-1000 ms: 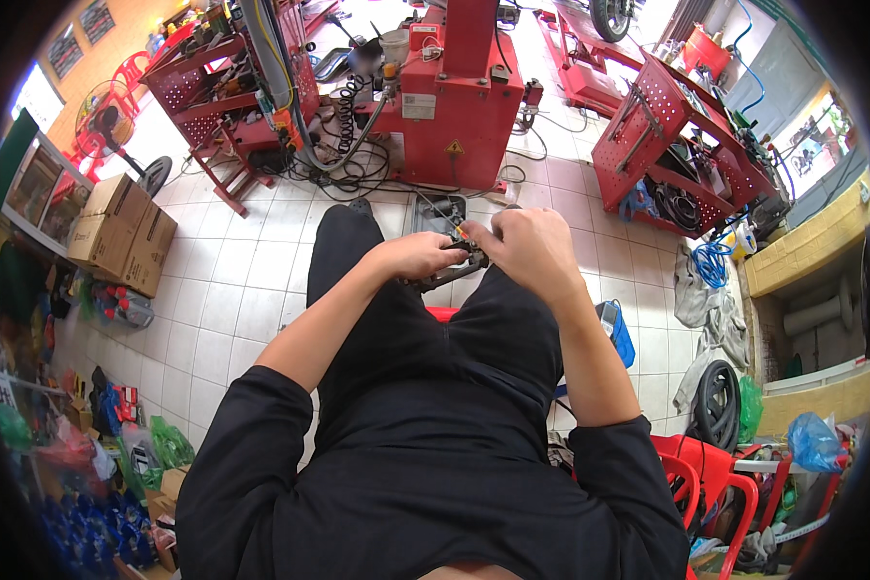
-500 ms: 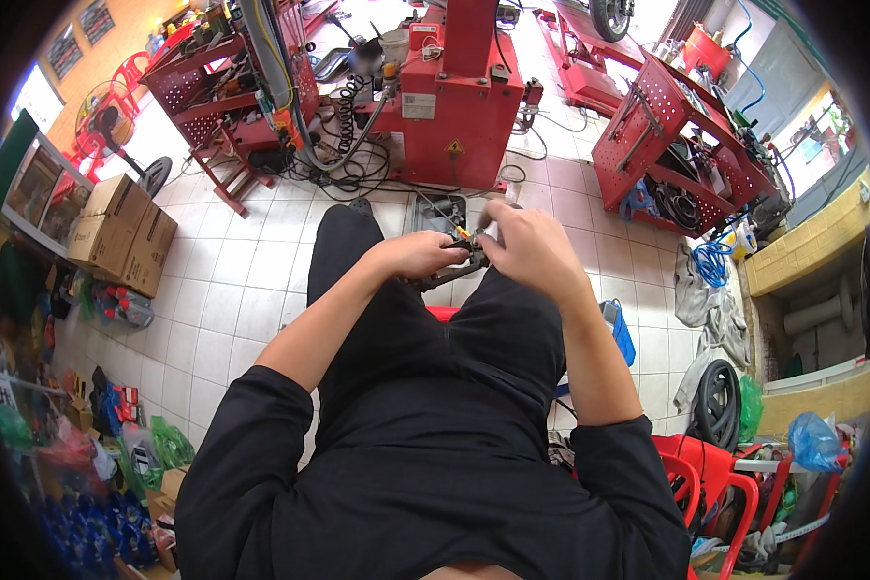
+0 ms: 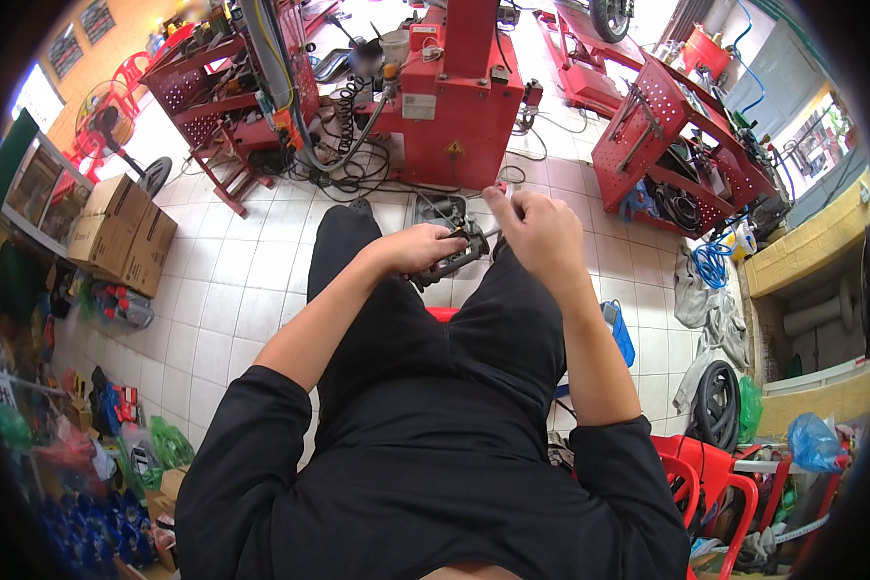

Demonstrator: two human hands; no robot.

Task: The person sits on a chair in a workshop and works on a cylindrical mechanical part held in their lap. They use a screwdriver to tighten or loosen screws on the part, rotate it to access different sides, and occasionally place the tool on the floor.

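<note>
Left hand [image 3: 418,249] has its grip closed on a dark part [image 3: 472,253]; right hand [image 3: 541,232] curls, contents unclear.

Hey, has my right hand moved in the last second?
Yes. Your right hand has shifted slightly up and right in the view, nearer the lower edge of the red machine cabinet, which hasn't moved.

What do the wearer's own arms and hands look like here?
The left sleeve and right sleeve are plain black, ending near the elbows. Both forearms are bare below, as are the left hand and right hand.
</note>
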